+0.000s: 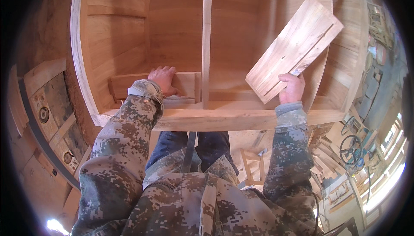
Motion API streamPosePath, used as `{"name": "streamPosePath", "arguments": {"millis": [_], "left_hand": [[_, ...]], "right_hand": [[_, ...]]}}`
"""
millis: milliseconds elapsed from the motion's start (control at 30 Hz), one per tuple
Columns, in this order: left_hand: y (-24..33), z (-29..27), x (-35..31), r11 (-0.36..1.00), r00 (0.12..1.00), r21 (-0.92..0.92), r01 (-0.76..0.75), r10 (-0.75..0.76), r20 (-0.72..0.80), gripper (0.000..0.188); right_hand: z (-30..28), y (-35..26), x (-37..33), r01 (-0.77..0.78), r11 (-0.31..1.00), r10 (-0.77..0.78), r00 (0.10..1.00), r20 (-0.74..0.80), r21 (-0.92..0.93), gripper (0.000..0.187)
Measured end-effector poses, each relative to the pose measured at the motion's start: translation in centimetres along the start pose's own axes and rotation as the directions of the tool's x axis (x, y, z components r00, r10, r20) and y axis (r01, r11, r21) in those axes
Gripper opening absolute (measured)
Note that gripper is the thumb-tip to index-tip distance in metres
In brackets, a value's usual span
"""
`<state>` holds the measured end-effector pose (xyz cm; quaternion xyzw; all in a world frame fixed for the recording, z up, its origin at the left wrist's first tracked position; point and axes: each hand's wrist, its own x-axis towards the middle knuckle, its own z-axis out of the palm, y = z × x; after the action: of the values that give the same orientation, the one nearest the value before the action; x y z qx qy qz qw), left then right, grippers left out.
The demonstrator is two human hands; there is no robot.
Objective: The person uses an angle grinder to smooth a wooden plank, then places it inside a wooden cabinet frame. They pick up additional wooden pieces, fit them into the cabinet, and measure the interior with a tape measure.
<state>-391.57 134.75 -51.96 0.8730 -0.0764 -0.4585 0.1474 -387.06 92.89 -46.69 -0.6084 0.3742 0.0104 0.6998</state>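
Note:
In front of me stands an unpainted wooden cabinet frame [241, 120], open toward me and split by an upright divider [206, 42]. My left hand [164, 80] reaches into its left compartment. The fingers go over the far edge of a wooden board [185, 85] there, with the thumb on the near side. My right hand [292, 89] is closed on the lower end of a flat, grooved wooden panel [297, 48]. That panel is held tilted above the right compartment, its top leaning right. Part of the right fingers is hidden behind it.
At the right are a black handwheel [350, 149] on a machine and wood pieces [325, 162] on the floor. A small wooden frame [252, 167] stands near my legs. To the left lie dusty panels with round fittings [44, 114]. The cabinet's front rail crosses before my body.

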Motion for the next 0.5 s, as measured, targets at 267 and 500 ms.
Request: {"name": "streamPosePath", "arguments": {"millis": [267, 500], "left_hand": [[-0.6, 1.0, -0.1, 1.0, 0.999, -0.009, -0.005, 0.005, -0.04, 0.081], [-0.4, 0.4, -0.6, 0.999, 0.999, -0.042, 0.002, -0.003, -0.035, 0.076]], "right_hand": [[4.4, 7.3, -3.5, -0.21, 0.976, 0.2, 0.969, -0.142, -0.061, 0.037], [8.5, 8.4, -4.0, -0.467, 0.879, 0.453, 0.88, -0.141, -0.092, 0.03]]}}
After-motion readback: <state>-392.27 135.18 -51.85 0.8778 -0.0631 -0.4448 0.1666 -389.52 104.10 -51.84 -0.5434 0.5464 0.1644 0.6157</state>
